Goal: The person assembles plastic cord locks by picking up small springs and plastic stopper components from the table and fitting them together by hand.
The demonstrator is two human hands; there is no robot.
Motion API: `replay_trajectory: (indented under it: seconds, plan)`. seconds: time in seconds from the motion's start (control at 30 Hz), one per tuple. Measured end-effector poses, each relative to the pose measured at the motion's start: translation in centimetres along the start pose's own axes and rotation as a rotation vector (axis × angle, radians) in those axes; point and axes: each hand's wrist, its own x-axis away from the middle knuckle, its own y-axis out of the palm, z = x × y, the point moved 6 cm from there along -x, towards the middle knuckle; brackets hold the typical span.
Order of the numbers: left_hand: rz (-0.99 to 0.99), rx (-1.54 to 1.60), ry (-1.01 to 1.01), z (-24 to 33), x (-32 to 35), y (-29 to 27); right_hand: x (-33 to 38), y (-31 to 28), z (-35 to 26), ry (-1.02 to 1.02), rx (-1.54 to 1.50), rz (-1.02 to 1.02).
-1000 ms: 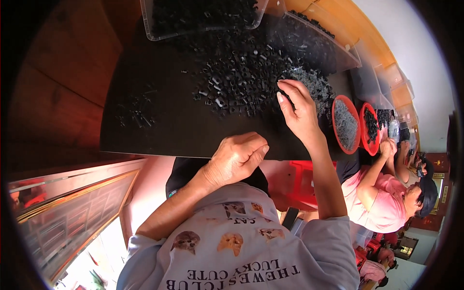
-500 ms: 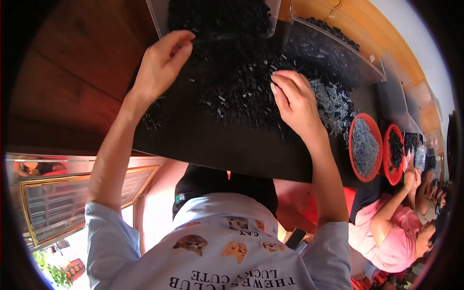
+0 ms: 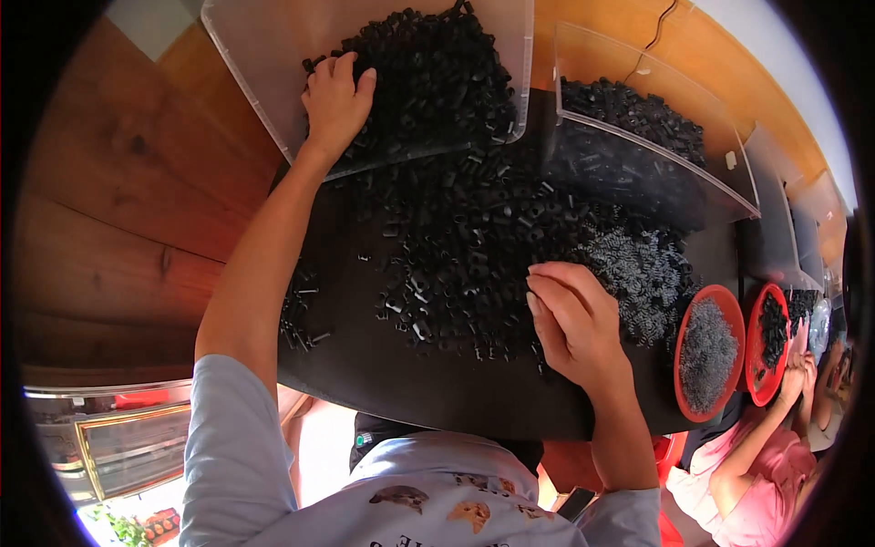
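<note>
My left hand (image 3: 337, 105) reaches over the near wall of a clear plastic bin (image 3: 246, 55), its fingers apart on the left side of a heap of small black plastic parts (image 3: 437, 73). No held part shows in it. Above the dark table, my right hand (image 3: 579, 324) has its thumb and fingers drawn together in a pinch; what they hold, if anything, is too small to make out. Beneath and left of it, loose black parts (image 3: 474, 246) are spread across the tabletop. Just right of it lies a pile of small grey metal springs (image 3: 638, 273).
A second clear bin (image 3: 656, 187) of black parts stands at the far right. Two red bowls hold springs (image 3: 706, 356) and black pieces (image 3: 773, 333). Small pins (image 3: 305, 314) lie at the table's left. A co-worker in pink (image 3: 756, 474) sits at the right.
My left hand has gone from the bin's near edge to the black parts inside it. My right hand stays pinched over the loose parts. The view has tilted up, showing more of the bins.
</note>
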Motion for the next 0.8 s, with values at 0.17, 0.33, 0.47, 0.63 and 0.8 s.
replay_trajectory:
  seconds: [0.17, 0.33, 0.47, 0.63, 0.8]
  plan:
    - [0.001, 0.412, -0.036, 0.4, 1.0, 1.1, -0.1, 0.5, -0.5, -0.021, -0.047, -0.020]
    - [-0.027, 0.457, 0.032, 1.1, 2.1, 1.0, 0.1, 1.7, -0.2, -0.045, -0.057, -0.076]
    - [-0.112, 0.538, 0.057, 3.7, 2.5, -0.2, 0.2, 1.3, 0.0, -0.041, -0.088, -0.062]
    - [-0.166, 0.645, 0.145, 5.3, 4.7, -1.0, 0.4, 1.6, -0.4, -0.015, -0.104, -0.091]
    - [-0.161, 0.797, 0.221, 7.4, 6.2, -3.0, 0.6, 1.4, -0.5, 0.004, -0.139, -0.120]
